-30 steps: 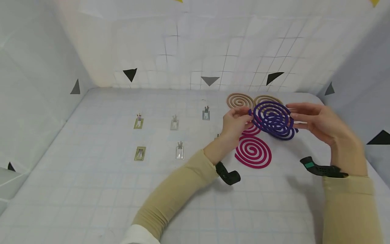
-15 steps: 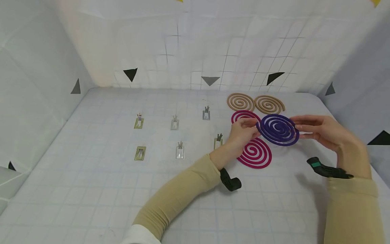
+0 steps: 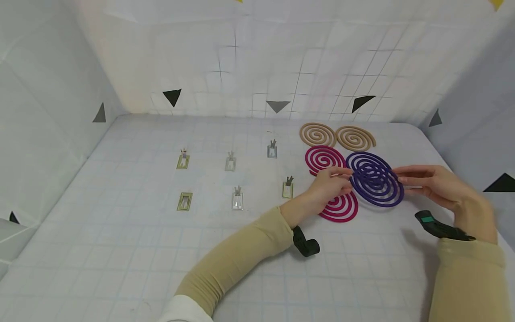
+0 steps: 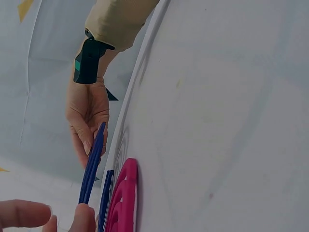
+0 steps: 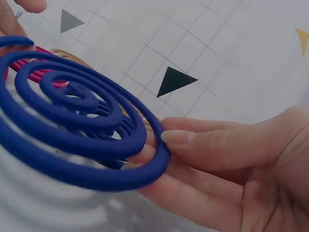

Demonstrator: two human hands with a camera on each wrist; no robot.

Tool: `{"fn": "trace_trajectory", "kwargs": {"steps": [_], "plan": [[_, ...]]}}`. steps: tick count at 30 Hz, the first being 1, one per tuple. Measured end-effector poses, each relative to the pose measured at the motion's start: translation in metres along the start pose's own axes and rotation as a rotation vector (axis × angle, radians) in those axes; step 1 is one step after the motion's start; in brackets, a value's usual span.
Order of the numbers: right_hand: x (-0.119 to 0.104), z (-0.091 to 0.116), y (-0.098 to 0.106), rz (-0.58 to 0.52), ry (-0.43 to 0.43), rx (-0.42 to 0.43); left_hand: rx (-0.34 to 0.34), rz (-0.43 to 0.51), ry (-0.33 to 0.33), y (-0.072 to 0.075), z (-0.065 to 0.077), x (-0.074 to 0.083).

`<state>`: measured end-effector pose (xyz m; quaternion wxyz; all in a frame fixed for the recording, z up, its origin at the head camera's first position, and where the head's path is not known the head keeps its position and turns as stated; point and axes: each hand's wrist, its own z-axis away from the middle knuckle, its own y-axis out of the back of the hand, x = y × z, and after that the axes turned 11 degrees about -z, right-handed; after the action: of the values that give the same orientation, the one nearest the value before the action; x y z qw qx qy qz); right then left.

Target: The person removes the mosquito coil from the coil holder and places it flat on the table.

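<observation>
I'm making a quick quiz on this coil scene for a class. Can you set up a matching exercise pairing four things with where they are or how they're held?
Things:
1. upper purple coil
2. tan coils
3. pink coils
4. metal stands

Places or states:
A. lying flat at the far edge of the table, side by side
B. pinched at opposite edges by the left hand and right hand
C. spread in rows left of all the coils
D. flat on the table, one partly hidden behind the left hand

Pairs: 1-B, 2-A, 3-D, 4-C
</observation>
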<state>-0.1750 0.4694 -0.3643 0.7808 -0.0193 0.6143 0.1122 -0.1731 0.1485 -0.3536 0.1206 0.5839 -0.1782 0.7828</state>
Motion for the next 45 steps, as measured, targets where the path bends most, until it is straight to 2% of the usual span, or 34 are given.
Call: {"fn": "trace_trajectory", "kwargs": {"steps": [10,15,20,30,35,41,45], "plan": [[0.005,0.009,0.011,0.119,-0.079,-0.027,-0.113,-0.077,0.035,-0.004,0.003,-0.005],[0.005,0.012,0.013,0.148,-0.089,-0.062,-0.110,-0.079,0.031,-0.007,0.003,-0.008],[0.002,0.016,0.013,0.175,-0.146,-0.073,-0.103,-0.148,0.036,-0.010,0.006,-0.009],[-0.007,0.019,0.016,0.220,-0.254,-0.105,-0.160,-0.214,0.077,-0.013,0.012,-0.010],[-0.012,0.020,0.014,0.258,-0.277,-0.086,-0.218,-0.222,0.083,-0.013,0.013,-0.009],[-0.014,0.019,0.008,0.333,-0.290,-0.042,-0.334,-0.262,0.089,-0.014,0.020,-0.006],[-0.015,0.019,0.007,0.348,-0.294,-0.039,-0.327,-0.294,0.094,-0.016,0.025,-0.005]]}}
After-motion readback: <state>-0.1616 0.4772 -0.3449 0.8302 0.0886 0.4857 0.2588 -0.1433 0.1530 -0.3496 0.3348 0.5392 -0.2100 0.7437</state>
